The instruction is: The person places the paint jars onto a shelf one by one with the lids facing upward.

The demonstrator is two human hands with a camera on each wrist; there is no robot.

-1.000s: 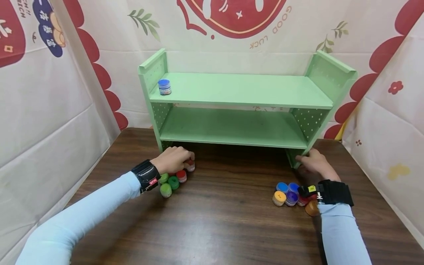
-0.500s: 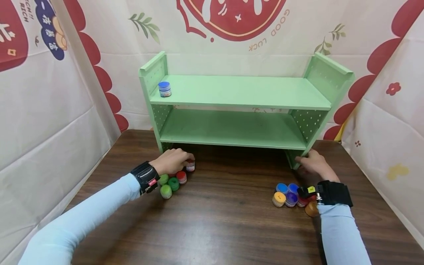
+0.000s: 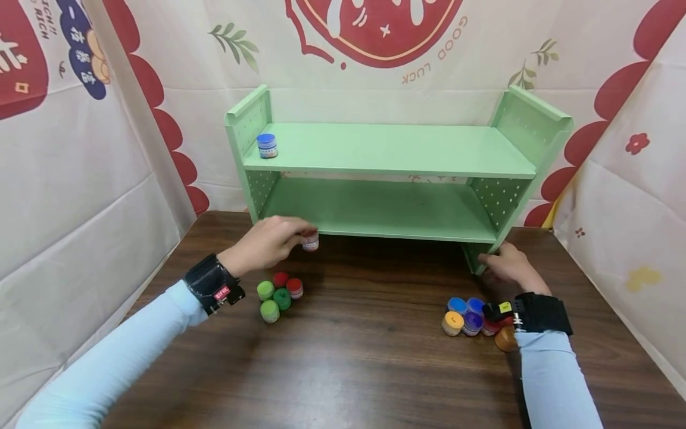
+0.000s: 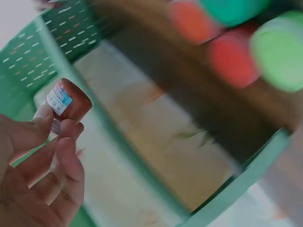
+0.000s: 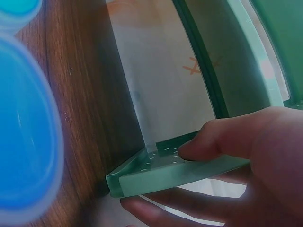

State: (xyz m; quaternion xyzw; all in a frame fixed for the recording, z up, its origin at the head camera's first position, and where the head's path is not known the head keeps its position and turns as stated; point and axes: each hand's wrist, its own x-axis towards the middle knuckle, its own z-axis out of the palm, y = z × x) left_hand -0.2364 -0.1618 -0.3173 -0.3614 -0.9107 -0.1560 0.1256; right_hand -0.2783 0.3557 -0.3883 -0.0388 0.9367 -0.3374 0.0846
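Note:
My left hand (image 3: 268, 241) pinches a small reddish-brown paint jar (image 4: 71, 101) between thumb and fingers, just in front of the lower board's front edge. The jar hangs above the table, and its label shows in the left wrist view. My right hand (image 3: 506, 265) grips the lower right side panel of the green two-tier shelf (image 3: 375, 149), thumb inside and fingers outside. A blue-lidded paint jar (image 3: 267, 146) stands at the left end of the top board. Below my left hand, several jars with green lids (image 3: 270, 311) and red lids (image 3: 294, 287) stand in a cluster.
Several more paint jars stand near my right wrist, with blue lids (image 3: 457, 306), a yellow lid (image 3: 452, 322), and red and brown ones partly behind the wrist strap. Printed cloth (image 3: 375, 101) hangs behind and at both sides of the brown table (image 3: 343, 357).
My left hand has lifted the reddish jar off the table and raised it toward the lower board. A red-lidded jar behind it is uncovered. My right hand keeps its place.

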